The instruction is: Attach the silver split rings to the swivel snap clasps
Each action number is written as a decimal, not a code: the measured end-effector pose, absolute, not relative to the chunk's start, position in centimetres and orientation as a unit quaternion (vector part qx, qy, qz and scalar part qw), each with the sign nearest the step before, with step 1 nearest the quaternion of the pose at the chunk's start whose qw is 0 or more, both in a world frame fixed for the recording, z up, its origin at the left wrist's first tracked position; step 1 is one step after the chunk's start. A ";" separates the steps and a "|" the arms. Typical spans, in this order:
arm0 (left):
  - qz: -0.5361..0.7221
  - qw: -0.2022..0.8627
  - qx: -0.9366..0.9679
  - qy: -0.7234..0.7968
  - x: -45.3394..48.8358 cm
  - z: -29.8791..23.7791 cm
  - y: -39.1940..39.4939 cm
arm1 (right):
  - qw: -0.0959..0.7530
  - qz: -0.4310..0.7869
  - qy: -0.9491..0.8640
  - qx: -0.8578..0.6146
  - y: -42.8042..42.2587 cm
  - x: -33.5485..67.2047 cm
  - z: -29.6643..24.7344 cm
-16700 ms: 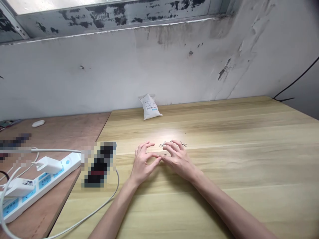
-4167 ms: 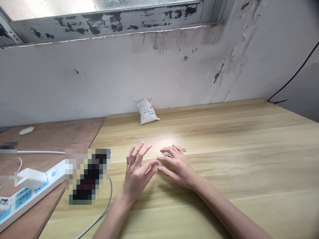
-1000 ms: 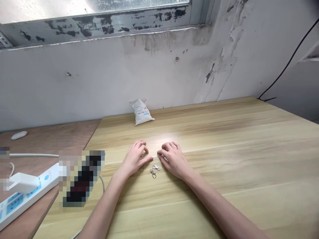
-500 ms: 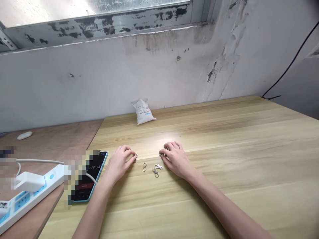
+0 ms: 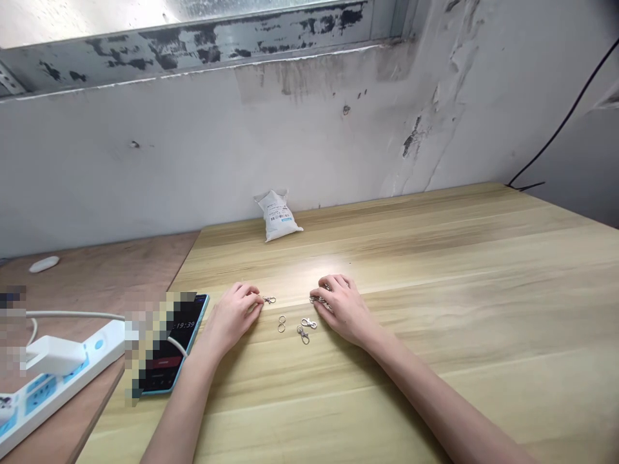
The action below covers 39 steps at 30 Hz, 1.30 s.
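Observation:
My left hand rests on the light wooden table, fingers curled, its fingertips touching a small silver clasp. My right hand lies to the right with curled fingers over a little heap of silver clasps, mostly hidden under it. Between the hands lie a pair of small metal rings and two loose lobster clasps.
A small white pouch stands against the wall at the back. A phone with a blue case and a white cable lies at the table's left edge. A white power strip with a charger sits on the darker table to the left.
My left hand has slid left away from the right one, drawing one clasp with it. The rings and two clasps now lie uncovered between the hands.

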<state>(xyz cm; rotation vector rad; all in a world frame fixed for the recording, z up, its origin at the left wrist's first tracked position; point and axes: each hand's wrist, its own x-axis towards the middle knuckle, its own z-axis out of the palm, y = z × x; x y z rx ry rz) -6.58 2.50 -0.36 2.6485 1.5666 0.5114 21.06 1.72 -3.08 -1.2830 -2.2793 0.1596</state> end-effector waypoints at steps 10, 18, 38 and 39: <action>0.260 0.190 0.794 0.515 -3.9 -0.3 1.3 | 0.281 0.056 -0.845 -0.451 1.4 21.0 -2.6; 0.330 0.465 0.669 0.477 -0.4 0.3 -0.2 | 0.359 0.133 -0.850 -0.362 0.2 19.8 -1.6; 0.355 0.262 0.757 0.481 0.2 -0.4 -0.8 | 0.436 0.043 -0.819 -0.370 0.5 19.4 -2.8; 0.358 0.231 0.773 0.470 0.2 -0.5 -0.8 | 0.435 0.041 -0.820 -0.369 0.5 19.3 -2.8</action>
